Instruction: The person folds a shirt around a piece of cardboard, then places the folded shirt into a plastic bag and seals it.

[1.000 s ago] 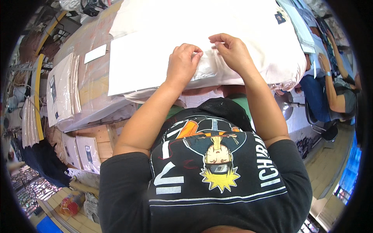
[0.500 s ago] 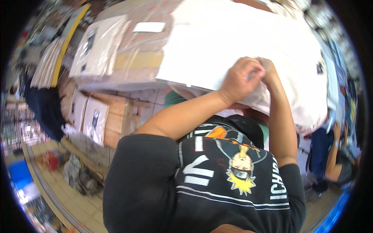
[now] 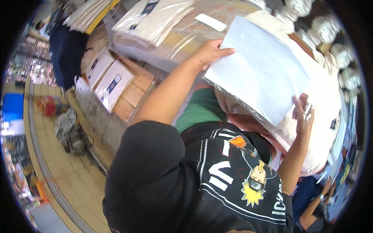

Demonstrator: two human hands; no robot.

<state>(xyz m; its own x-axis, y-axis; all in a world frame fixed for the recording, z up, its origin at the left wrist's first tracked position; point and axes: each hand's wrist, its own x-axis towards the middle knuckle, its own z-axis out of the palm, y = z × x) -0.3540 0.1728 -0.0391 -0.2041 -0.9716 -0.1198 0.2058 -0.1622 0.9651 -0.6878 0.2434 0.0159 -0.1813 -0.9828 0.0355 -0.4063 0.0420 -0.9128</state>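
Observation:
A flat bluish-white sheet in clear plastic [image 3: 258,72] is held tilted above the table in front of me. My left hand [image 3: 211,53] is closed on its left edge, thumb lying on the top face and the other fingers mostly hidden. At the lower right corner, my right hand [image 3: 303,116] grips it, with shiny clear plastic partly over the fingers. Cream cloth [image 3: 328,105] lies spread on the table beneath the sheet and to its right, with a small dark label at its edge.
Packed cream garments [image 3: 153,19] in clear plastic lie at the table's far left, near a small white strip [image 3: 210,22]. More packs [image 3: 113,83] rest on a wooden crate at lower left. White mannequin heads [image 3: 324,29] stand far right. Another person's arm [image 3: 312,207] shows at lower right.
The white sheet has been lifted off the cloth and tilted. My hands, close together before, are now apart at its opposite sides. The view has turned.

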